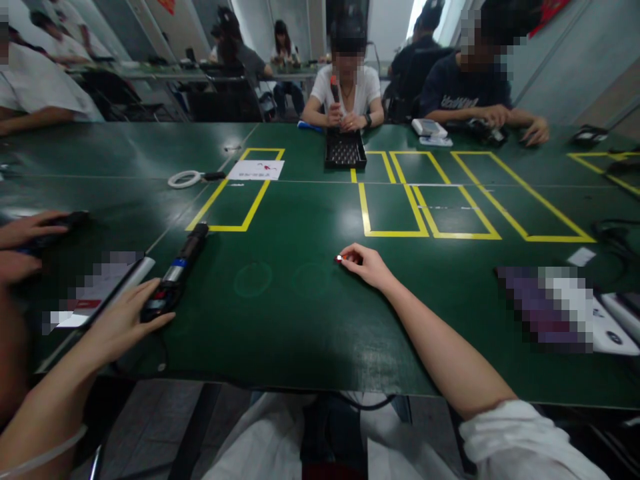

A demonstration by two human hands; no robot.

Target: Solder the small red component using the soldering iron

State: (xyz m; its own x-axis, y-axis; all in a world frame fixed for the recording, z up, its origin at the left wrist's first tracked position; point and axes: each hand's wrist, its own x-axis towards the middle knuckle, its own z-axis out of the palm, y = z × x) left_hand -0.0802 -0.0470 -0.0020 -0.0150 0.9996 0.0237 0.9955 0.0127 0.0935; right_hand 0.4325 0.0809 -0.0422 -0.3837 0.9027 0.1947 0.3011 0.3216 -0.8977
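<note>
My right hand [367, 264] reaches out over the green table [300, 320] and pinches a small red and silver piece [340, 258] against the surface. My left hand [129, 315] lies at the near left, its fingers curled round the near end of a black electric screwdriver [176, 272] with a blue band, which lies on the table pointing away from me.
Yellow tape rectangles [430, 200] mark the table. A black tray [345, 149] stands before the person opposite, who holds a tool upright. A white ring [184, 179] and a paper card [256, 170] lie at the far left. Another person's hands [25, 230] rest at the left edge.
</note>
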